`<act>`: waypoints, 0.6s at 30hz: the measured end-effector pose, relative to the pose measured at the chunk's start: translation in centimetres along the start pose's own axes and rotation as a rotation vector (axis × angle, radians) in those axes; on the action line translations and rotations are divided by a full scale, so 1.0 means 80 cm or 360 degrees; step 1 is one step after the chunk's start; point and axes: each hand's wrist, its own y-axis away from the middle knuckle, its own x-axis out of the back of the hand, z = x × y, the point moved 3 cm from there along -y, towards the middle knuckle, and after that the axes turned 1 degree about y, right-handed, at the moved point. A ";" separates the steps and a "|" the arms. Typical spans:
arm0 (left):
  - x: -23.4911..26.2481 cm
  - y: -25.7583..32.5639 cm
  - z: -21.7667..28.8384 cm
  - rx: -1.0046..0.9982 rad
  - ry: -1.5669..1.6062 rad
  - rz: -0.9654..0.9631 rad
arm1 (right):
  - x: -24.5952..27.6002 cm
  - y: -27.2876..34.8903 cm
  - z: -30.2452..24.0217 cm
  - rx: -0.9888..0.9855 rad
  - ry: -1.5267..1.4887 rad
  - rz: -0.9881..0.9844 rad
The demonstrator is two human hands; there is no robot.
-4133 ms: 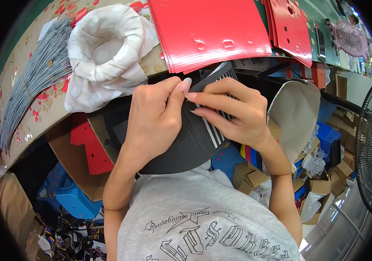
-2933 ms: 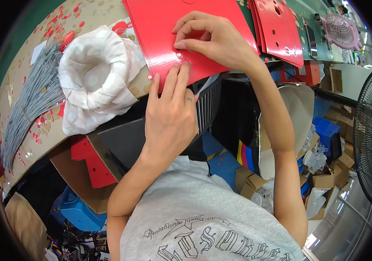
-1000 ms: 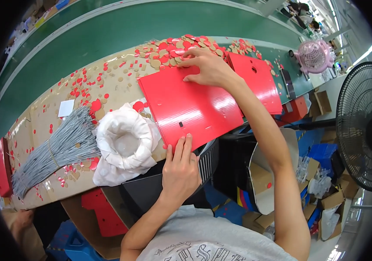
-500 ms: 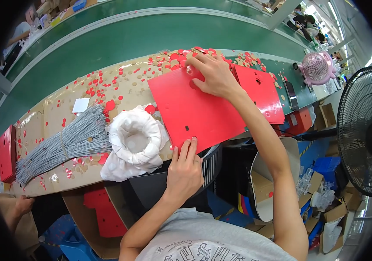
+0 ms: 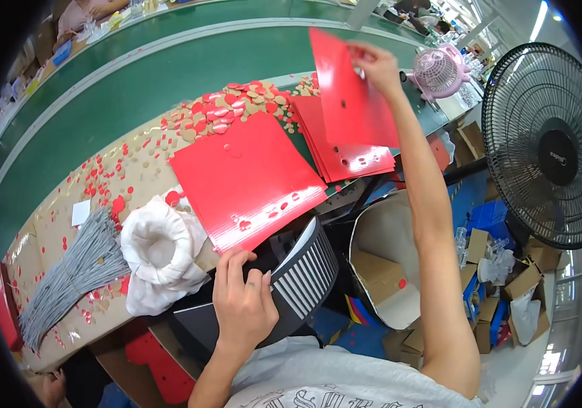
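Observation:
My right hand (image 5: pixel 377 68) is raised at the upper right, its fingers closed on the edge of a thin red sheet (image 5: pixel 351 92) with small cut holes. The sheet is tilted up above a stack of red sheets (image 5: pixel 359 160) on the right. In front of me a second stack of glossy red sheets (image 5: pixel 250 177) lies at a slant, with cut holes and loose discs along its near edge. My left hand (image 5: pixel 243 299) is at that stack's near left corner, fingers a little bent and apart, fingertips touching the edge.
Red and brown cut-out discs (image 5: pixel 226 112) litter the table. On the left are a cloth-wrapped ring (image 5: pixel 160 248), a bundle of grey ties (image 5: pixel 70 279) and a white paper (image 5: pixel 81 212). A black fan (image 5: pixel 553 146) and a pink fan (image 5: pixel 438 71) stand right. Another person's hand (image 5: pixel 53 389) shows lower left.
My right hand has lifted a red sheet off the front stack and carried it right, over the other stack. My left hand stays by the front stack's near corner. The view has shifted.

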 end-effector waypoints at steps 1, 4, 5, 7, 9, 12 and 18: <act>-0.004 -0.001 -0.006 0.0079 0.0094 -0.0078 | -0.004 0.014 0.019 -0.0093 0.0276 -0.0127; 0.003 -0.001 -0.010 0.0112 0.0072 -0.0129 | -0.023 0.058 0.041 -0.0302 0.0499 -0.0350; 0.003 0.000 -0.013 0.0189 0.0042 -0.0252 | -0.027 0.065 0.050 -0.0515 0.0460 -0.0429; 0.005 -0.001 -0.017 0.0178 0.0072 -0.0170 | -0.047 0.071 0.047 -0.0368 0.0357 -0.0446; 0.008 0.001 -0.019 0.0293 0.0103 -0.0189 | -0.053 0.083 0.051 -0.0470 0.0392 -0.0492; 0.009 0.001 -0.021 0.0329 0.0128 -0.0187 | -0.063 0.092 0.057 -0.0655 0.0365 -0.0644; 0.015 0.001 -0.027 0.0465 0.0147 -0.0174 | -0.053 0.103 0.016 0.0052 0.0148 -0.0149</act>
